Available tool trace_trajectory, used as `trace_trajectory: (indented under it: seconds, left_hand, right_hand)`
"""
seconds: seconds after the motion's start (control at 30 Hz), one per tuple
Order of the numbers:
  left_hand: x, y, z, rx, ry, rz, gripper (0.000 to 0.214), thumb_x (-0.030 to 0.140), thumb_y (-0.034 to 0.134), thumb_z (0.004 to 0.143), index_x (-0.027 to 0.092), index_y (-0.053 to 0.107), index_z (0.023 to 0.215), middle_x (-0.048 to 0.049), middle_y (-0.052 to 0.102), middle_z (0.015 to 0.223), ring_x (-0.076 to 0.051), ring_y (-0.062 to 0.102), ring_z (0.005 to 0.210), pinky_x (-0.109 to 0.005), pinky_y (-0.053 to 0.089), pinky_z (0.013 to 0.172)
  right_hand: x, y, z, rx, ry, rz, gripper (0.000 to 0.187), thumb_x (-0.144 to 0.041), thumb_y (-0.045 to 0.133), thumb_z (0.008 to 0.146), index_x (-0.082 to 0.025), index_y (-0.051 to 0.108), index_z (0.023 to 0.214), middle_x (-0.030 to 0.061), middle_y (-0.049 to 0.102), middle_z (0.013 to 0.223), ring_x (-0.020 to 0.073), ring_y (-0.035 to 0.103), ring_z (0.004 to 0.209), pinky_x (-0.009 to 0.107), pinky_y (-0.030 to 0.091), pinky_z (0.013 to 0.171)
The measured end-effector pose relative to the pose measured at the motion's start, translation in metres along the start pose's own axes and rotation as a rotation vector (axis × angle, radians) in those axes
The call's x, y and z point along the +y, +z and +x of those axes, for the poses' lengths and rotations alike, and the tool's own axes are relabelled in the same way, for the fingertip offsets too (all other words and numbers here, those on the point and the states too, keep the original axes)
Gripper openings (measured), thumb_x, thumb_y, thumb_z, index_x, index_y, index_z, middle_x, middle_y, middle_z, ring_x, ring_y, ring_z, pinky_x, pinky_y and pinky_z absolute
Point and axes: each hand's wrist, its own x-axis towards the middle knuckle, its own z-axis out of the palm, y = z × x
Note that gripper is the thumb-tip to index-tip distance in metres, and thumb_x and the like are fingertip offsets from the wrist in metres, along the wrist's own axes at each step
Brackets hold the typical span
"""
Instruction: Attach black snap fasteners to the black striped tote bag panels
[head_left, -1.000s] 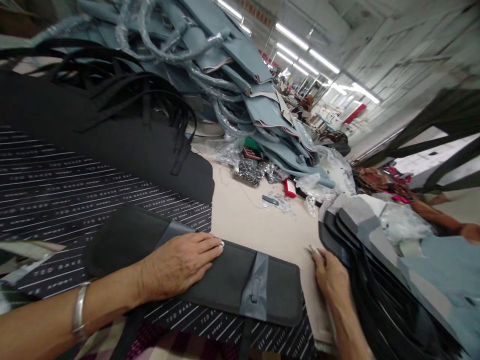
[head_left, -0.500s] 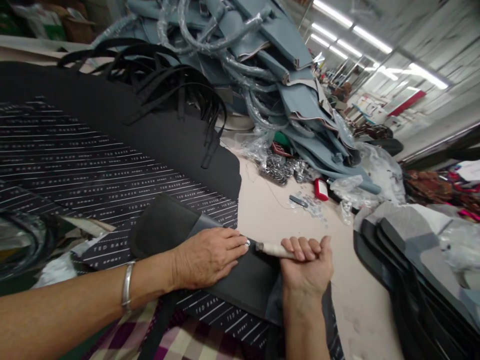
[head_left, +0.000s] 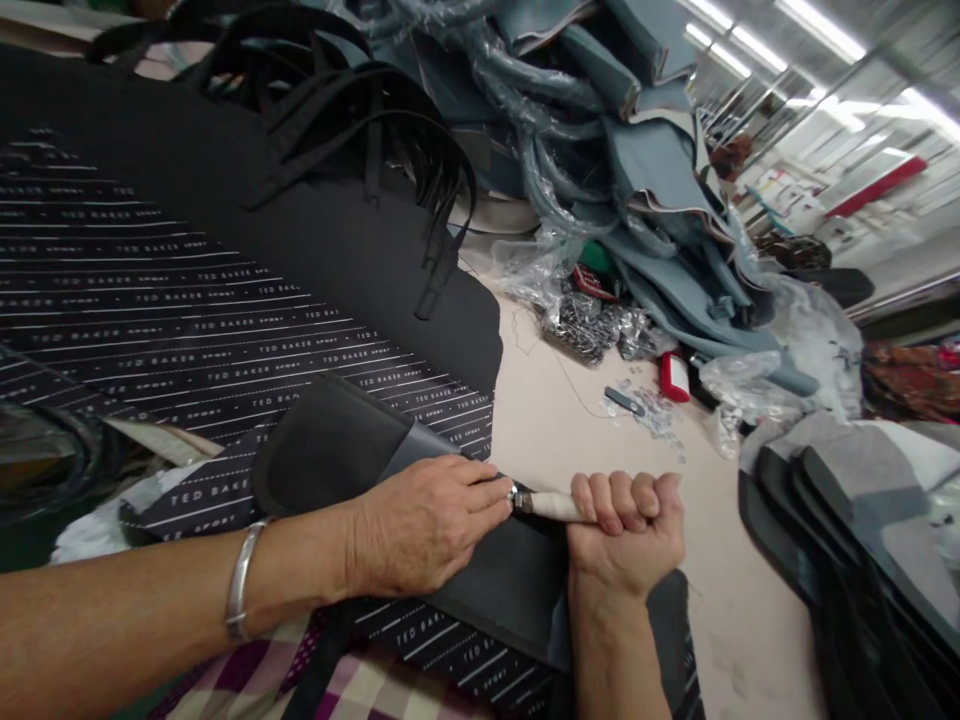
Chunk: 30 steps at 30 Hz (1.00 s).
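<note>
My left hand (head_left: 424, 525) lies flat, fingers together, on a dark grey fabric panel (head_left: 495, 580) at the table's near edge, pressing it down. My right hand (head_left: 626, 530) is a fist wrapped round the pale handle of a small tool (head_left: 544, 503) whose metal tip points left and meets my left fingertips on the panel's far edge. The panel's rounded black end (head_left: 322, 445) sticks out to the left over black lining cloth with white striped lettering (head_left: 187, 310). A silver bangle (head_left: 240, 590) circles my left wrist.
A heap of grey-blue bag parts with plastic-wrapped handles (head_left: 600, 130) rises at the back. Black straps (head_left: 360, 130) lie on black fabric behind the lining. Small hardware in plastic bags (head_left: 592, 330) and a red item (head_left: 673, 377) sit on the beige tabletop (head_left: 570, 430). Stacked grey panels (head_left: 847, 520) stand right.
A second ago my right hand rested empty by the stacked panels; it has since taken the pale-handled tool and brought it to the panel beside my left fingers. The view has shifted right and down.
</note>
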Motion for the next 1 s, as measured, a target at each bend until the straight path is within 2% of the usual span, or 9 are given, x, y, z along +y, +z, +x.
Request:
trace_trajectory:
  seconds: [0.1, 0.23, 0.33, 0.43, 0.5, 0.6, 0.7, 0.83, 1.0]
  left_hand:
    - [0.001, -0.002, 0.000, -0.025, -0.010, -0.016, 0.038, 0.020, 0.049, 0.091, 0.010, 0.057, 0.126, -0.0085, 0.062, 0.132, -0.025, 0.053, 0.121, -0.039, 0.045, 0.102]
    - [0.001, -0.005, 0.001, -0.053, -0.008, -0.050, 0.033, 0.021, 0.051, 0.090, 0.010, 0.059, 0.119, -0.0090, 0.063, 0.130, -0.025, 0.053, 0.121, -0.038, 0.044, 0.103]
    - [0.000, -0.003, 0.001, -0.042, -0.007, -0.073, 0.028, 0.021, 0.054, 0.087, 0.011, 0.061, 0.112, -0.0092, 0.066, 0.119, -0.025, 0.055, 0.115, -0.037, 0.045, 0.102]
    - [0.001, -0.001, 0.002, -0.001, -0.004, -0.034, 0.028, 0.019, 0.055, 0.086, 0.012, 0.061, 0.112, -0.0077, 0.068, 0.109, -0.024, 0.059, 0.105, -0.036, 0.048, 0.095]
    - [0.004, -0.004, 0.002, -0.005, 0.050, 0.041, 0.024, 0.021, 0.054, 0.087, 0.011, 0.064, 0.107, -0.0091, 0.068, 0.108, -0.024, 0.059, 0.104, -0.034, 0.050, 0.093]
    - [0.005, -0.011, 0.003, -0.114, 0.225, 0.184, 0.027, 0.020, 0.044, 0.093, 0.012, 0.069, 0.098, -0.0103, 0.068, 0.112, -0.022, 0.055, 0.114, -0.030, 0.044, 0.104]
    - [0.001, -0.013, 0.006, -0.155, 0.163, 0.204, 0.030, 0.022, 0.043, 0.094, 0.013, 0.070, 0.101, -0.0105, 0.068, 0.117, -0.020, 0.057, 0.112, -0.028, 0.043, 0.104]
    - [0.002, -0.007, 0.004, -0.062, 0.129, 0.162, 0.029, 0.023, 0.045, 0.092, 0.010, 0.070, 0.098, -0.0139, 0.071, 0.105, -0.024, 0.058, 0.110, -0.036, 0.049, 0.094]
    - [0.000, 0.008, -0.005, 0.095, 0.054, 0.112, 0.021, 0.023, 0.055, 0.087, 0.011, 0.067, 0.099, -0.0120, 0.070, 0.100, -0.025, 0.060, 0.101, -0.038, 0.050, 0.089]
  right_hand:
    - [0.001, 0.008, -0.002, -0.147, -0.034, -0.096, 0.048, -0.033, 0.037, 0.098, -0.021, 0.022, 0.053, -0.0105, 0.010, 0.042, 0.0075, 0.008, 0.033, 0.020, 0.025, 0.034]
    - [0.007, 0.023, -0.013, -0.449, -0.140, -0.319, 0.045, -0.029, 0.043, 0.096, -0.020, 0.034, 0.053, -0.0092, 0.024, 0.043, 0.0067, 0.021, 0.034, 0.022, 0.028, 0.039]
    - [0.012, 0.036, -0.021, -0.723, -0.231, -0.692, 0.043, -0.027, 0.050, 0.094, -0.019, 0.042, 0.052, -0.0061, 0.035, 0.046, 0.0076, 0.034, 0.040, 0.024, 0.029, 0.044]
    - [0.010, 0.045, -0.027, -0.952, -0.305, -1.035, 0.046, -0.028, 0.049, 0.094, -0.019, 0.040, 0.050, -0.0053, 0.035, 0.046, 0.0070, 0.033, 0.041, 0.024, 0.025, 0.044]
    - [0.007, 0.048, -0.028, -0.923, -0.317, -1.120, 0.047, -0.031, 0.048, 0.095, -0.020, 0.039, 0.050, -0.0054, 0.033, 0.047, 0.0073, 0.031, 0.041, 0.025, 0.025, 0.042]
    - [0.011, 0.050, -0.017, -0.732, -0.236, -1.175, 0.048, -0.040, 0.052, 0.094, -0.022, 0.040, 0.052, -0.0048, 0.035, 0.046, 0.0093, 0.034, 0.042, 0.024, 0.027, 0.040]
    - [0.026, 0.059, -0.003, -0.706, -0.194, -1.304, 0.051, -0.050, 0.056, 0.089, -0.022, 0.041, 0.049, -0.0044, 0.035, 0.044, 0.0099, 0.034, 0.040, 0.024, 0.028, 0.038]
    - [0.036, 0.081, -0.006, -0.750, -0.194, -1.430, 0.053, -0.057, 0.053, 0.086, -0.022, 0.040, 0.049, -0.0050, 0.033, 0.043, 0.0091, 0.032, 0.039, 0.023, 0.026, 0.037]
    - [0.044, 0.096, -0.016, -0.776, -0.150, -1.436, 0.049, -0.049, 0.049, 0.089, -0.022, 0.034, 0.051, -0.0063, 0.029, 0.046, 0.0079, 0.028, 0.042, 0.023, 0.021, 0.040]
